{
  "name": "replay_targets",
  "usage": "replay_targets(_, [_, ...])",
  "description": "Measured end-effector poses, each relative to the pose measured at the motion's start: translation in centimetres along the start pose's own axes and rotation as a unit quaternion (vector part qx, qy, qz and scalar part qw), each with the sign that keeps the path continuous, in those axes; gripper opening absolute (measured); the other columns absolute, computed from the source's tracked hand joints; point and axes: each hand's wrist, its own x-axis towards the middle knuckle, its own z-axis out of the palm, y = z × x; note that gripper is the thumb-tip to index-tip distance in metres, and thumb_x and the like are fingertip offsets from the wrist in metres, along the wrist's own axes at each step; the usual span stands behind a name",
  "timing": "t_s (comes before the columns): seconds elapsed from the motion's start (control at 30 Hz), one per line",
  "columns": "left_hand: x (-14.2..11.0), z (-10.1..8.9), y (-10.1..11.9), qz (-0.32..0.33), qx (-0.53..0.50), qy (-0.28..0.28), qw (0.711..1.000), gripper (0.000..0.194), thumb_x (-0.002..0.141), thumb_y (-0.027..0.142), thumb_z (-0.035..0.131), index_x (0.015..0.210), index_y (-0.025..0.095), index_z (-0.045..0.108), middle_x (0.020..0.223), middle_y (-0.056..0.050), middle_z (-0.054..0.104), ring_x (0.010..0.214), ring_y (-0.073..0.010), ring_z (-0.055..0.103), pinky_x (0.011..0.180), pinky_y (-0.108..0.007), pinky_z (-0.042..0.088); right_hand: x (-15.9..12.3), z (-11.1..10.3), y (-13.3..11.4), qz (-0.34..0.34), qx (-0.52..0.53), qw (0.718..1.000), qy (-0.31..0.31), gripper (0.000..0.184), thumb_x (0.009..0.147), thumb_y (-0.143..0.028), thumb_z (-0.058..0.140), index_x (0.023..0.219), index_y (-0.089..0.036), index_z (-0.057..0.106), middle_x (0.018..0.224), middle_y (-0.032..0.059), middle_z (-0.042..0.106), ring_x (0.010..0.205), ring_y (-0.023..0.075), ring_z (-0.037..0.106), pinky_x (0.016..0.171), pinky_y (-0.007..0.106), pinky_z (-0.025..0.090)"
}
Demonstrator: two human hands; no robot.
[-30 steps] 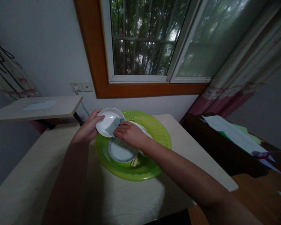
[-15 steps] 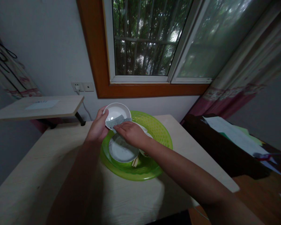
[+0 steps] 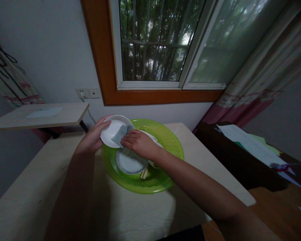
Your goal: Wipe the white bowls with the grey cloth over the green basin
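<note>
My left hand [image 3: 92,137] grips the rim of a small white plate [image 3: 109,134], tilted over the left edge of a green plastic basin [image 3: 168,140]. With its fingers closed, my right hand [image 3: 138,144] presses a grey-blue cloth [image 3: 121,134] against the plate's face. Inside the basin lies another white plate [image 3: 130,162], with chopsticks [image 3: 144,173] and part of a bowl beside it, mostly hidden under my right wrist.
The basin stands on a light wooden table [image 3: 35,187] below a window. A small side table [image 3: 40,115] with a paper on it is at the left. At the right stands a dark cabinet [image 3: 240,160] stacked with papers.
The plate tilted up and right half a second ago, then came back down and left. The cloth in my right hand has slid across its face.
</note>
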Motion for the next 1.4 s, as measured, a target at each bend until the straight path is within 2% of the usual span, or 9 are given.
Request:
replay_targets(0.27, [0.1,0.7,-0.5,0.012,0.003,0.008,1.0,0.044,0.083,0.029,0.078,0.124,0.015,0.07,0.105,-0.01,0.076,0.086,-0.0204,0.07,0.07,-0.026,0.054,-0.3,0.5,0.3,0.02,0.006,1.0,-0.016,0.015,0.105,-0.015,0.06,0.112,-0.015,0.073,0.11,0.0118,0.079,0.107,0.0226,0.07,0.103,0.042,0.047])
replay_targets(0.5, [0.9,2.2,-2.2,0.053,-0.088,0.027,0.994,0.037,0.088,0.032,0.077,0.12,0.018,0.066,0.105,-0.008,0.074,0.096,-0.0227,0.072,0.081,-0.031,0.06,-0.2,0.9,0.3,0.052,-0.01,0.999,0.001,0.016,0.105,-0.016,0.06,0.117,-0.014,0.07,0.111,0.0119,0.079,0.103,0.0228,0.072,0.099,0.04,0.049])
replay_targets(0.6, [1.0,3.2,-3.0,0.05,-0.127,0.042,0.99,0.032,0.089,0.031,0.076,0.115,0.018,0.063,0.106,-0.008,0.073,0.097,-0.0222,0.072,0.084,-0.033,0.06,-0.1,1.0,0.0,0.073,-0.002,0.997,0.007,0.017,0.104,-0.015,0.061,0.118,-0.013,0.07,0.107,0.0131,0.079,0.098,0.0231,0.072,0.094,0.039,0.05])
replay_targets(0.73, [0.9,3.9,-3.5,0.033,-0.138,0.032,0.989,0.033,0.087,0.033,0.077,0.113,0.019,0.061,0.105,-0.008,0.072,0.097,-0.0237,0.072,0.085,-0.037,0.059,0.0,0.9,-0.3,0.086,0.005,0.996,0.007,0.018,0.103,-0.014,0.062,0.119,-0.011,0.069,0.106,0.0143,0.079,0.094,0.024,0.072,0.091,0.04,0.05])
replay_targets(0.83, [0.9,3.5,-3.3,0.027,-0.117,0.033,0.992,0.037,0.082,0.027,0.079,0.114,0.021,0.061,0.105,-0.006,0.071,0.094,-0.0212,0.071,0.082,-0.033,0.057,0.0,0.8,-0.4,0.085,0.012,0.996,0.006,0.018,0.104,-0.015,0.061,0.12,-0.012,0.069,0.107,0.0143,0.079,0.095,0.0241,0.072,0.09,0.04,0.05])
replay_targets(0.97, [0.9,2.2,-2.2,0.018,-0.088,0.034,0.995,0.04,0.077,0.02,0.077,0.114,0.022,0.06,0.097,-0.001,0.069,0.086,-0.018,0.069,0.076,-0.028,0.055,0.0,0.5,-0.3,0.044,-0.008,0.999,0.011,0.016,0.106,-0.016,0.058,0.116,-0.013,0.07,0.107,0.0134,0.079,0.099,0.024,0.071,0.093,0.04,0.049])
replay_targets(1.1, [0.5,0.8,-0.9,0.002,-0.038,0.014,0.999,0.035,0.079,0.022,0.076,0.11,0.019,0.062,0.089,-0.002,0.066,0.08,-0.017,0.065,0.069,-0.025,0.052,0.0,0.1,-0.1,0.011,-0.03,0.999,0.011,0.017,0.107,-0.017,0.055,0.11,-0.015,0.071,0.105,0.0115,0.079,0.1,0.0235,0.07,0.1,0.042,0.047])
replay_targets(1.2, [0.2,0.0,-0.4,-0.002,0.007,0.022,1.0,0.032,0.079,0.024,0.077,0.107,0.019,0.062,0.089,-0.002,0.065,0.076,-0.0156,0.061,0.064,-0.023,0.048,0.0,-0.1,-0.1,-0.002,-0.051,0.999,0.005,0.019,0.108,-0.018,0.054,0.106,-0.016,0.073,0.102,0.0087,0.079,0.099,0.0228,0.069,0.104,0.042,0.046])
replay_targets(1.4, [0.1,0.2,-0.6,0.017,0.028,0.057,0.998,0.034,0.078,0.031,0.082,0.1,0.021,0.058,0.082,0.0,0.062,0.071,-0.0156,0.059,0.061,-0.024,0.043,-0.2,0.2,-0.2,-0.006,-0.042,0.999,0.013,0.021,0.108,-0.018,0.053,0.108,-0.015,0.074,0.106,0.0103,0.079,0.102,0.0224,0.07,0.109,0.042,0.045])
